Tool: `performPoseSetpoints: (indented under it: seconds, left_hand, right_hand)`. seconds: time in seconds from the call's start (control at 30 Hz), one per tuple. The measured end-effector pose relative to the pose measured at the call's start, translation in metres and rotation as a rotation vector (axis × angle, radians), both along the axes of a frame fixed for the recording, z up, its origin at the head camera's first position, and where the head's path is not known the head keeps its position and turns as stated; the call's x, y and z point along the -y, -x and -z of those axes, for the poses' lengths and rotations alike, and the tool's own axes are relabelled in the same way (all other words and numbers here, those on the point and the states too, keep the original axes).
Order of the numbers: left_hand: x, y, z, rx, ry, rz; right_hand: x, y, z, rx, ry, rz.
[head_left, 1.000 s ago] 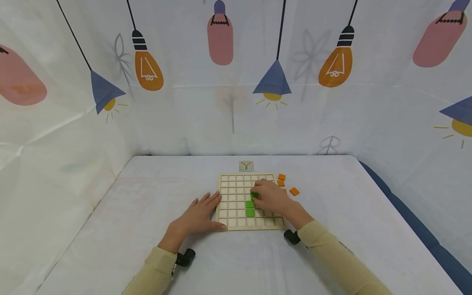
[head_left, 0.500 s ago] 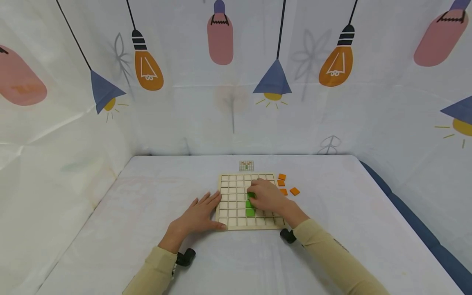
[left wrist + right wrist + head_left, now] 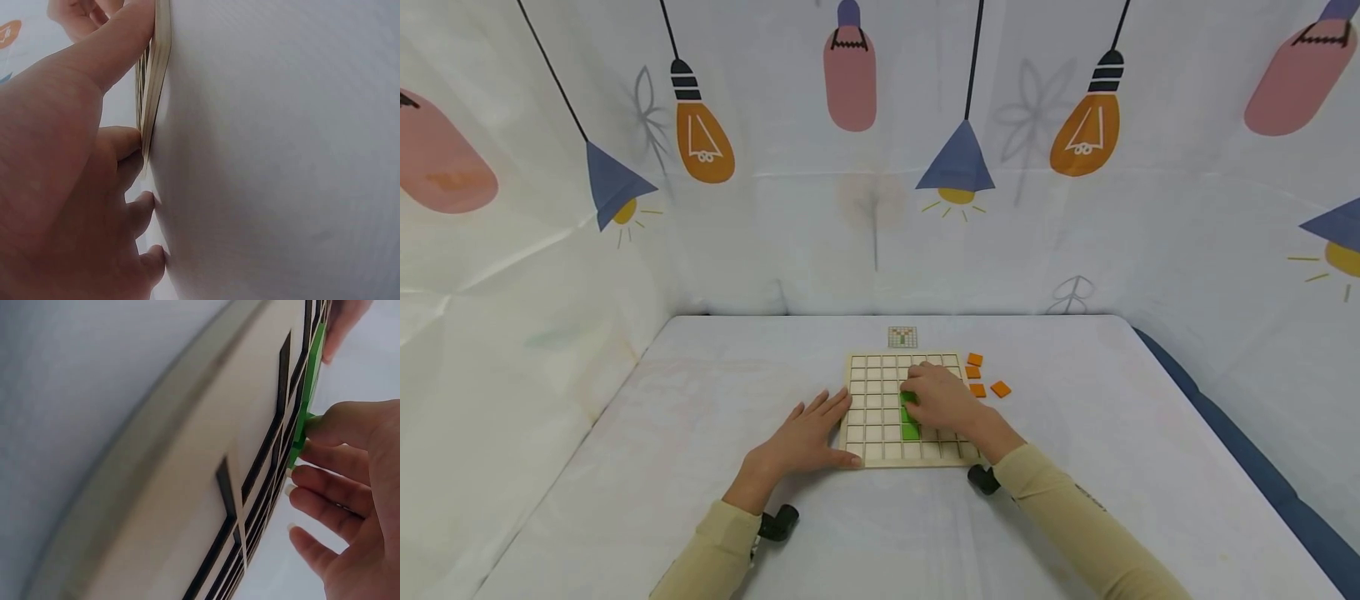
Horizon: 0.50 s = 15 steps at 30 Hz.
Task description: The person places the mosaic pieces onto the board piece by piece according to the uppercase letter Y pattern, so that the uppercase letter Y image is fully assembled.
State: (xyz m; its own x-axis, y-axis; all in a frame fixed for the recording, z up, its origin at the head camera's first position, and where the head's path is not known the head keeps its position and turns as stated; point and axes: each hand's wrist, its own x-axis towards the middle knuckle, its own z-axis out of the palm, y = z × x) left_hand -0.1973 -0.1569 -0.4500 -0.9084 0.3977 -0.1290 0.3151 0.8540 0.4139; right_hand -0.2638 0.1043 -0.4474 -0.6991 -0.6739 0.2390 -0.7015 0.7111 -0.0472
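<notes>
Green tiles (image 3: 910,421) sit in a short column in the cells of the wooden grid board (image 3: 872,400), near its middle and toward the near edge, in the head view. The right hand (image 3: 943,402) lies over the board with its fingertips on the top green tile, fingers bent down onto it; whether it pinches the tile or only presses it cannot be told from here. The left hand (image 3: 808,437) rests flat on the white table (image 3: 662,433), fingers straight and spread, thumb and forefinger touching the board's left edge. Most cells of the board hold nothing. Four orange tiles (image 3: 976,375) lie loose on the table just beside the board's far right corner. A small pattern card (image 3: 902,337) lies just beyond the board's far edge.

From the left wrist, the left hand (image 3: 75,187) has its thumb stretched along the thin edge of the board (image 3: 153,81), and the other fingertips touch the table, relaxed and holding nothing.

From the right wrist, the right hand (image 3: 350,494) shows fingers gently curved, one fingertip pushing against the edge of a green tile (image 3: 306,406) that stands slightly raised from its cell in the board (image 3: 206,487).
</notes>
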Motion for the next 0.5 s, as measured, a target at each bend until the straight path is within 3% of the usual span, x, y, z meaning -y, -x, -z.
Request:
performPoseSetpoints:
  seconds: [0.5]
  left_hand:
    - [-0.0005, -0.0004, 0.0029, 0.003, 0.001, -0.012]
  right_hand:
    - [0.0007, -0.0028, -0.0028, 0.019, -0.026, 0.006]
